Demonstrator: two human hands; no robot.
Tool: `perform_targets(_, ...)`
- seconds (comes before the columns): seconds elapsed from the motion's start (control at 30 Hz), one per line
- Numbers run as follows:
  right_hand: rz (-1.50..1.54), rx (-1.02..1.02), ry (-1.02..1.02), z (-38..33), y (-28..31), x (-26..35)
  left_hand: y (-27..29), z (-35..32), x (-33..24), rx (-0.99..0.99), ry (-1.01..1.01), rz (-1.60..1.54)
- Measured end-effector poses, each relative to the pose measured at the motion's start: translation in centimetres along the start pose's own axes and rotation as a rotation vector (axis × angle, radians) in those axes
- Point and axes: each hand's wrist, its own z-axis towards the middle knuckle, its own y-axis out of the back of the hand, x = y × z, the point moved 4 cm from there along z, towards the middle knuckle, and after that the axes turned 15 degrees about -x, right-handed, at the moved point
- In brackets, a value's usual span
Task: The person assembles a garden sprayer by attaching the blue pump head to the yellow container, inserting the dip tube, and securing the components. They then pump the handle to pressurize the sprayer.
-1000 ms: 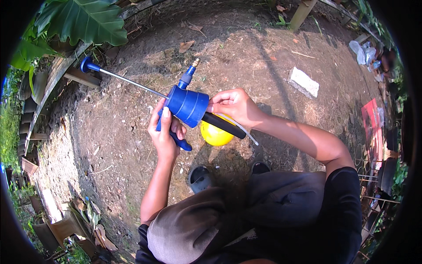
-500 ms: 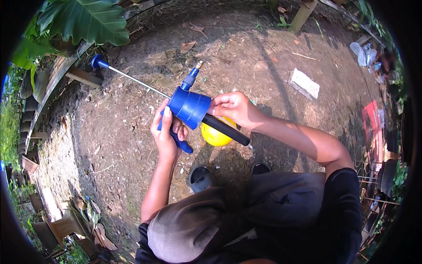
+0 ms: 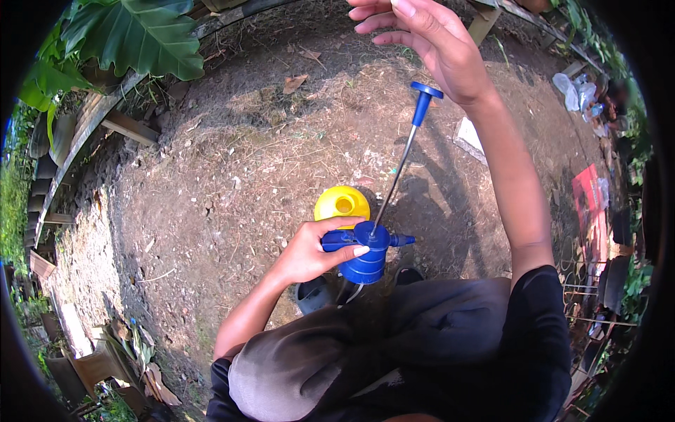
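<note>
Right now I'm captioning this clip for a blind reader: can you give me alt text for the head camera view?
Seen from above, a person's left hand grips a blue sprayer pump head whose thin plunger rod is pulled up, its blue knob just below the open right hand. A yellow bottle stands on bare dirt beside it, with large green leaves at the upper left.

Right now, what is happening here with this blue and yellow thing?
A person crouches on bare soil outdoors. The left hand grips the blue pump head of a hand sprayer, held just beside the yellow bottle on the ground. The pump rod is pulled far out, with its blue knob up. The right hand is open above the knob, close to it.
</note>
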Motion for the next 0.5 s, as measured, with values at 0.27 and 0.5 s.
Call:
perform_targets(0.27, 0.05, 0.637, -0.365, -5.1, -2.4, 2.1, 1.8, -0.9, -0.8, -0.113, -0.057, 0.233)
perform_targets(0.5, -0.027, 0.527, -0.23, -4.7, -2.9, 3.8, 1.7, -1.0, -1.6, -0.191, -0.061, 0.304)
